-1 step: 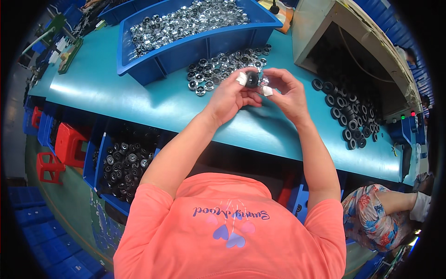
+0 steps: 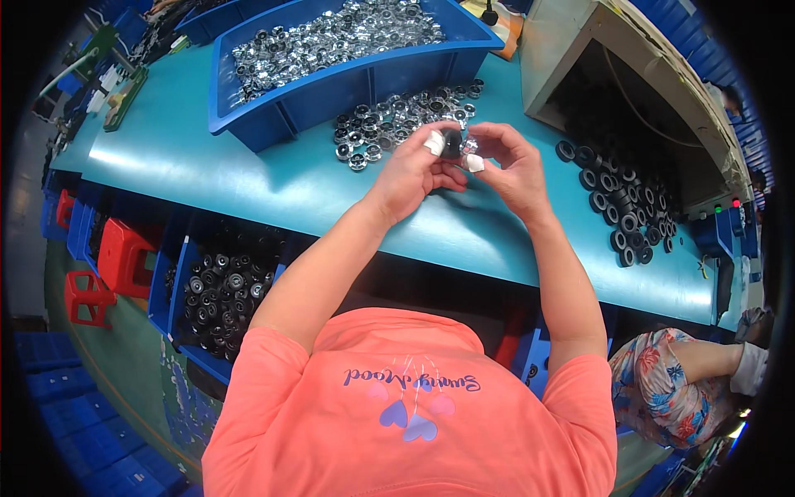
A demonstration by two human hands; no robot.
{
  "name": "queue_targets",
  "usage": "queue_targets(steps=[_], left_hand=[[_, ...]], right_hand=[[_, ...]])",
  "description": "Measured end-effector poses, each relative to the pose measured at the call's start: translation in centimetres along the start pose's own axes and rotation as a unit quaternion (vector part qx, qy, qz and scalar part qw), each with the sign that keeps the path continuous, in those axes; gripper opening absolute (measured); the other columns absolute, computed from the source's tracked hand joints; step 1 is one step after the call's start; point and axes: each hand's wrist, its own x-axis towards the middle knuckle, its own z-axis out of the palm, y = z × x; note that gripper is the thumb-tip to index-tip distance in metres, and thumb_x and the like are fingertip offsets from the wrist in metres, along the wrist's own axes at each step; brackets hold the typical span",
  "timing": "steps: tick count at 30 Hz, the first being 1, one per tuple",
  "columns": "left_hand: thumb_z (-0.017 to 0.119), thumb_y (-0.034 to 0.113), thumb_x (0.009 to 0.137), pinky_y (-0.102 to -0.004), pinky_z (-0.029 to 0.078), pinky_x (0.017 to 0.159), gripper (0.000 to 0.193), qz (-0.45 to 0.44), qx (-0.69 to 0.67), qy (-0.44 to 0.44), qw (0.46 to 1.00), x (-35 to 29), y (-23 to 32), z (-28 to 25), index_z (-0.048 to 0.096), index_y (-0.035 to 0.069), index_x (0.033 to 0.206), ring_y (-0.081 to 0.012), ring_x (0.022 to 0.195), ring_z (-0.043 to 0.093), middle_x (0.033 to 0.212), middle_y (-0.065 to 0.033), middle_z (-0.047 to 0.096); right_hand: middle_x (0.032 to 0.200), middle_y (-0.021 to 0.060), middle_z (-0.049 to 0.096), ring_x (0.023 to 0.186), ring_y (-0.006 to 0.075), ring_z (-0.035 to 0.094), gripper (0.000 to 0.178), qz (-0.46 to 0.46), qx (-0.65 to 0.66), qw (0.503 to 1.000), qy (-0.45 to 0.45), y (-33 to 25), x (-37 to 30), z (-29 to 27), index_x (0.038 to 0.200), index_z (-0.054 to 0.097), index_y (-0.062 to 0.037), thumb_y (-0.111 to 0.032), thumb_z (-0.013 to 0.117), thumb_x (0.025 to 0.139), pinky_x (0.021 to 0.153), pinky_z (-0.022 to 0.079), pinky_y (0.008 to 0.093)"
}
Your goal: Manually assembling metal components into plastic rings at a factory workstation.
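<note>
Above the blue-green table, my two hands are close together, with white wraps on some fingertips. My left hand (image 2: pixel 404 177) pinches a black ring (image 2: pixel 451 144), which looks like a small tyre, between thumb and fingers. Facing it, my right hand (image 2: pixel 520 172) is closed on a small shiny hub (image 2: pixel 469 146), partly hidden by the fingers. Ring and hub are side by side; whether they touch, I cannot tell. Just beyond my hands lies a loose pile of clear and silvery hubs (image 2: pixel 356 137) with dark centres.
A large blue bin (image 2: pixel 331 103) full of shiny hubs stands at the back. On the right, many black rings (image 2: pixel 613 199) spill from an open box-like housing (image 2: pixel 546 83). Below the table's left edge, a blue crate (image 2: pixel 184 282) holds black wheels. A person's patterned clothing (image 2: pixel 662 385) shows at lower right.
The black ring has tilted slightly in my left fingers and shifted a touch to the right. My right fingertips have moved very little; the arms stay in place.
</note>
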Motion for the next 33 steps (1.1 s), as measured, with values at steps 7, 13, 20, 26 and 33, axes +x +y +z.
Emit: queue_targets(steps=[7,13,20,26,33], left_hand=[[0.041,0.030,0.107,-0.0409,0.057,0.080,0.041,-0.005,0.030,0.013,0.999,-0.1,0.0,0.4,0.046,0.005,0.139,-0.0237,0.086,0.066,0.107,-0.0169,0.065],[0.027,0.033,0.109,-0.0426,0.058,0.077,0.045,-0.055,-0.095,-0.045,0.993,0.0,0.8,-0.6,0.048,0.004,0.137,-0.0252,0.082,0.068,0.102,-0.0230,0.068],[0.029,0.038,0.109,-0.0409,0.059,0.073,0.049,-0.059,-0.065,-0.056,0.995,0.1,0.3,-0.8,0.049,0.002,0.135,-0.0252,0.080,0.069,0.100,-0.0221,0.069],[0.032,0.041,0.108,-0.0395,0.059,0.072,0.049,-0.057,-0.016,-0.005,0.998,-0.2,0.4,0.2,0.049,0.005,0.136,-0.0236,0.080,0.068,0.103,-0.0174,0.069],[0.035,0.044,0.108,-0.0372,0.059,0.071,0.049,-0.052,0.000,-0.007,0.999,-0.1,0.5,0.2,0.049,0.008,0.138,-0.0205,0.077,0.068,0.101,-0.0139,0.069]], right_hand=[[0.103,0.0047,0.067,0.096,0.0138,0.068,0.033,0.000,-0.044,0.999,-0.002,0.7,-0.3,-0.2,0.113,0.066,-0.0001,-0.001,0.074,0.082,0.085,0.055,0.0280],[0.107,0.0058,0.067,0.105,0.0145,0.064,0.029,0.052,0.117,0.991,0.040,-0.2,0.0,-0.7,0.111,0.065,-0.0005,0.001,0.073,0.083,0.091,0.053,0.0291],[0.111,0.0091,0.070,0.105,0.0170,0.065,0.020,-0.037,0.042,0.998,0.017,1.0,0.1,-0.3,0.095,0.071,-0.0042,-0.007,0.081,0.078,0.091,0.053,0.0337],[0.104,0.0048,0.073,0.099,0.0172,0.063,0.019,-0.088,-0.101,0.991,0.015,0.2,-0.1,0.4,0.086,0.074,-0.0080,-0.011,0.085,0.071,0.084,0.051,0.0322],[0.102,0.0040,0.072,0.096,0.0164,0.063,0.018,-0.086,-0.113,0.990,0.024,0.2,-0.2,0.5,0.084,0.074,-0.0085,-0.008,0.085,0.070,0.080,0.051,0.0303]])
